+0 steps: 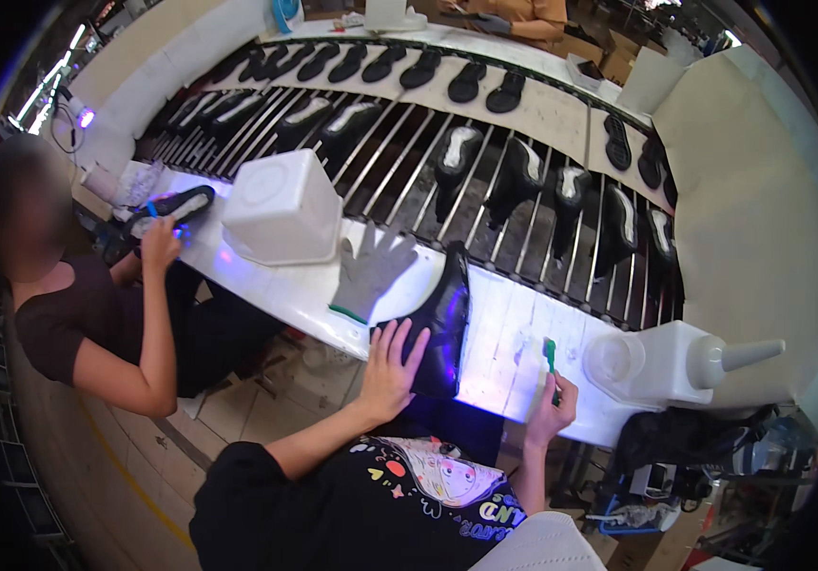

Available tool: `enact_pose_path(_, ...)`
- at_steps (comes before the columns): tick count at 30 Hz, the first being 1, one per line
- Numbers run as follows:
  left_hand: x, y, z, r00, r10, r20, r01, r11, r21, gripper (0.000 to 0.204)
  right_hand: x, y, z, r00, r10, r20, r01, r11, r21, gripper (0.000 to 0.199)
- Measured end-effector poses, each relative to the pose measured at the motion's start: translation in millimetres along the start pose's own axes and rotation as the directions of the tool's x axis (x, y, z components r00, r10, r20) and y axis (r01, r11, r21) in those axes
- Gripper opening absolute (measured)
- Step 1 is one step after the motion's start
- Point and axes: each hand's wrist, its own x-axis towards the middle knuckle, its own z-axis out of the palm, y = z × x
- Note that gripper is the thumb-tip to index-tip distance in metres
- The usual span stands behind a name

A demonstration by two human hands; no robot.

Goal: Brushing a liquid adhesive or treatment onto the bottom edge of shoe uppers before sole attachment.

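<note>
A black boot point(447, 314) lies on the white worktable point(504, 314) in front of me, its narrow end toward the conveyor. My left hand point(392, 371) rests on the boot's side with its fingers spread over the black surface, holding it against the table. Away from the boot, my right hand point(552, 409) is closed round the handle of a small green brush point(549, 354), which looks like a toothbrush and points upward. To the left of the boot lies a grey work glove point(371, 271) with a green cuff.
An upturned white tub point(281, 205) stands left of the glove. A white container with a spout point(680, 362) sits at the table's right end. Beyond are a metal-rod conveyor point(399, 171) with several black boots and a belt of black soles point(466, 84). A co-worker point(95, 324) handles a shoe at left.
</note>
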Motion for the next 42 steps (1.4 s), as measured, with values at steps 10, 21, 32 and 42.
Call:
enact_pose_path(10, 39, -35, -58, 0.826, -0.487, 0.284, 0.219, -0.188, -0.958, 0.037, -2, -1, -7, 1.0, -0.005, 0.004, 0.005, 1.0, 0.02, 0.009)
enact_pose_path(21, 215, -104, -47, 0.622, -0.515, -0.59, -0.175, 0.643, -0.746, 0.048, -5, 8, -12, 0.994, -0.057, -0.092, 0.06, 0.998, 0.029, 0.01)
enact_pose_path(32, 307, -243, 47, 0.526, -0.742, -0.414, 0.541, 0.668, -0.51, 0.061, 0, 6, -1, 0.994, -0.003, -0.112, 0.006, 1.0, 0.022, 0.01)
enact_pose_path(42, 349, -78, 25, 0.805, -0.156, -0.573, -0.344, 0.664, -0.664, 0.039, 10, -1, -7, 0.995, 0.003, -0.099, 0.0, 1.0, 0.031, 0.015)
